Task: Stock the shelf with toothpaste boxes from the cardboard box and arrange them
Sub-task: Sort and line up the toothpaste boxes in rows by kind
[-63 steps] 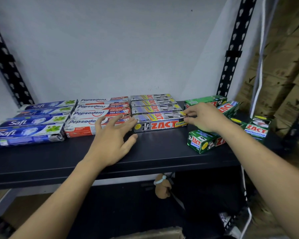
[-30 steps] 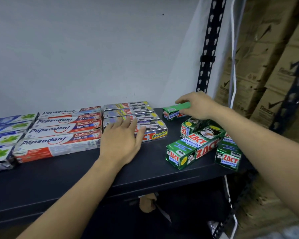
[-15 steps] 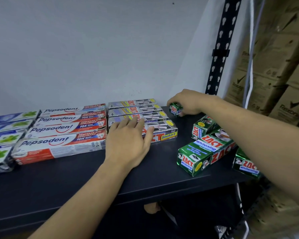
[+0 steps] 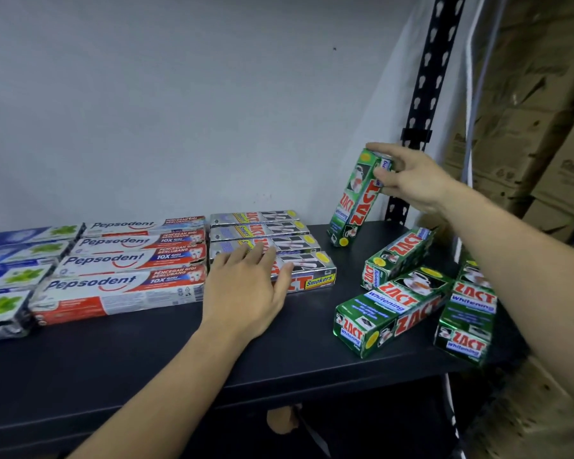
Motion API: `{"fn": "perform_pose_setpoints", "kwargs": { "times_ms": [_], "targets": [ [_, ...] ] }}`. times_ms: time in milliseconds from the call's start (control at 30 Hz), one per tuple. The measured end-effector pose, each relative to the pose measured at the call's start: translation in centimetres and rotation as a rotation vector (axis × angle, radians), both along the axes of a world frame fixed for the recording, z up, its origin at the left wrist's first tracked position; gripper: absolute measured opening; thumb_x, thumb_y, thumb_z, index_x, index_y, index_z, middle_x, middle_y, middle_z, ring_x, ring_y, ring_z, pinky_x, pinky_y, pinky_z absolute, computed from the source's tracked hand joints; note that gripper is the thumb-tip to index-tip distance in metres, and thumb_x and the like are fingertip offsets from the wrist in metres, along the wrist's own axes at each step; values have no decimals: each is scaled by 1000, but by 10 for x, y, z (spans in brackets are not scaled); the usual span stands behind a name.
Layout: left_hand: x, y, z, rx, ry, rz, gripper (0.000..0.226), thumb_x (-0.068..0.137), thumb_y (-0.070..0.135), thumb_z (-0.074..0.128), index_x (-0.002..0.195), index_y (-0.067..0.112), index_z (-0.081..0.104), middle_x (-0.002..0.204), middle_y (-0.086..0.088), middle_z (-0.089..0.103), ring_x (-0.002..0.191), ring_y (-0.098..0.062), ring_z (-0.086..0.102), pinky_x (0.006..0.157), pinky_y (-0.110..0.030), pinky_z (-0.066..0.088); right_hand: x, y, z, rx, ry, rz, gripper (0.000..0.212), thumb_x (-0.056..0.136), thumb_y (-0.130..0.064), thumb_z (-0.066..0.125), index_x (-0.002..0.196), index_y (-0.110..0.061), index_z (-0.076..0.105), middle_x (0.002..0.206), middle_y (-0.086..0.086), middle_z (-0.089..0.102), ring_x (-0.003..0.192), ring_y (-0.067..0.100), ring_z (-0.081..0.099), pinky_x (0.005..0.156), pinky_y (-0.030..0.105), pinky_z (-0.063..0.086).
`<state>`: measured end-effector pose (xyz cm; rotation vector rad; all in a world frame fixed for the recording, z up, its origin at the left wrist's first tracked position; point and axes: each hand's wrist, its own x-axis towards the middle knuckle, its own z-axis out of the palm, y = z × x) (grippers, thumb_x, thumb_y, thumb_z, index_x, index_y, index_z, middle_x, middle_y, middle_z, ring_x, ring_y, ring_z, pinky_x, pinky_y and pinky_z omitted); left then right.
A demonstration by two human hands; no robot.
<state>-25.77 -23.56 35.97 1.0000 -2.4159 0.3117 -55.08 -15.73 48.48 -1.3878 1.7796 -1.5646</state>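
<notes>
Gripped at top end by right hand (image 4: pixel 411 180), fingers (image 4: pixel 380 148) clamped round it: green ZACT box (image 4: pixel 353 207), tilted on end, lower end at the shelf (image 4: pixel 179 359) right of the silver ZACT row (image 4: pixel 312 261). Laid flat on that row: left hand (image 4: pixel 246 289), fingers straight, slightly apart. Strewn nearby: three more green boxes (image 4: pixel 391 313).

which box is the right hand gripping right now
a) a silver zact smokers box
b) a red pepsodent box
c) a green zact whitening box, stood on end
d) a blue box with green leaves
c: the right hand pinches the top of a green Zact Whitening box stood tilted on end on the shelf, while the left hand rests on the silver Zact Smokers boxes.
</notes>
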Motion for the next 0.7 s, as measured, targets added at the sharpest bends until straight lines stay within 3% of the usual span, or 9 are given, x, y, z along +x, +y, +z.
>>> {"fn": "perform_pose_setpoints", "kwargs": {
  "times_ms": [133, 267, 367, 567, 700],
  "targets": [
    [0, -1, -1, -2, 1, 1, 64, 100, 57, 18, 134, 23, 60, 132, 3, 64, 127, -21, 54, 102, -41, 39, -17, 8, -8, -20, -98, -131, 47, 98, -3, 51, 139, -26, 51, 130, 3, 59, 105, 13, 63, 81, 26, 54],
    [-1, 0, -1, 0, 20, 2, 62, 100, 57, 21, 131, 22, 63, 126, 3, 67, 122, -22, 57, 99, -41, 40, -30, 14, -14, 81, 73, -351, 47, 97, -10, 57, 141, -23, 50, 123, 6, 59, 107, 21, 60, 90, 36, 53],
    [-1, -1, -1, -3, 30, -4, 63, 100, 58, 21, 132, 23, 62, 131, 3, 65, 125, -21, 55, 101, -42, 40, -36, 13, -21, 158, 168, -430, 46, 96, -12, 59, 140, -18, 51, 119, 6, 59, 99, 17, 56, 79, 28, 48],
    [-1, 0, -1, 1, 34, -1, 62, 100, 57, 22, 132, 24, 62, 131, 4, 65, 126, -21, 55, 102, -42, 40, -36, -1, -42, 315, 336, -424, 44, 89, -17, 69, 132, -18, 59, 128, 8, 63, 112, 22, 58, 101, 35, 46],
    [-1, -1, -1, 1, 32, 0, 62, 100, 58, 21, 132, 24, 62, 132, 5, 64, 127, -20, 54, 102, -42, 40, -8, -10, -40, 421, 673, -278, 37, 93, -32, 63, 129, -24, 62, 134, 6, 59, 124, 24, 53, 106, 33, 36]
  ]
}}
